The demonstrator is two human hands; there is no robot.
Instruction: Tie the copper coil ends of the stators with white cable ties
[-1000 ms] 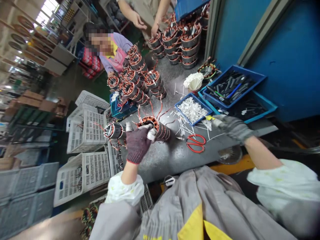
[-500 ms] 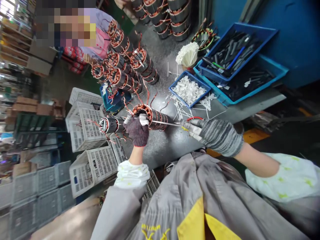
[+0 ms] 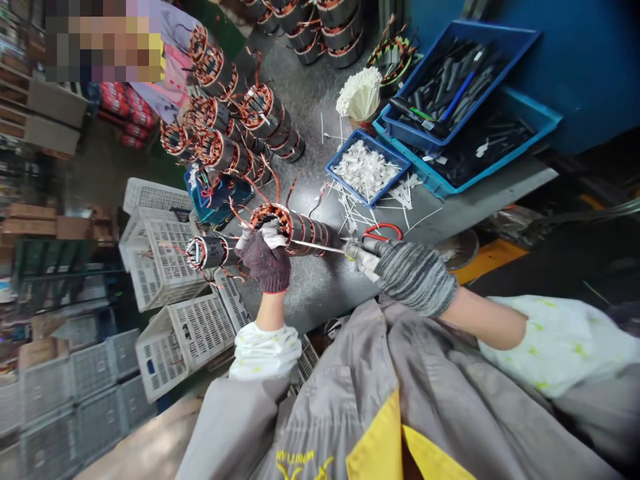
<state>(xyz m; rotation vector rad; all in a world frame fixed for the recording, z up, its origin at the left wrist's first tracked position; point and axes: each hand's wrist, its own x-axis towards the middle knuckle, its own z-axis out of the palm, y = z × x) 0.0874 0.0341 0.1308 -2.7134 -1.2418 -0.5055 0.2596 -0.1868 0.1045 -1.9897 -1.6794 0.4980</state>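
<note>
A motor stator (image 3: pixel 300 230) with copper windings lies on its side on the grey table (image 3: pixel 320 293). My left hand (image 3: pixel 265 257), in a dark glove, is closed on the stator's near end. Gloved in grey, my right hand (image 3: pixel 400 270) grips a thin metal tool with a yellow handle (image 3: pixel 320 247) whose tip reaches into the stator's windings. A second stator (image 3: pixel 207 251) lies to the left, at the table's edge. Red-handled scissors (image 3: pixel 383 231) lie just beyond my right hand.
Stacked stators (image 3: pixel 225 133) fill the far left of the table, more (image 3: pixel 310 27) at the back. A small blue tray of white ties (image 3: pixel 365 170), a bundle of white ties (image 3: pixel 357 97) and large blue trays of tools (image 3: pixel 450 87) sit right. White crates (image 3: pixel 175 267) stand left. A person in pink (image 3: pixel 165 73) works opposite.
My right hand came back from the blue trays holding the thin tool and brought its tip to the stator. My left hand stayed on the stator. The view shifted closer.
</note>
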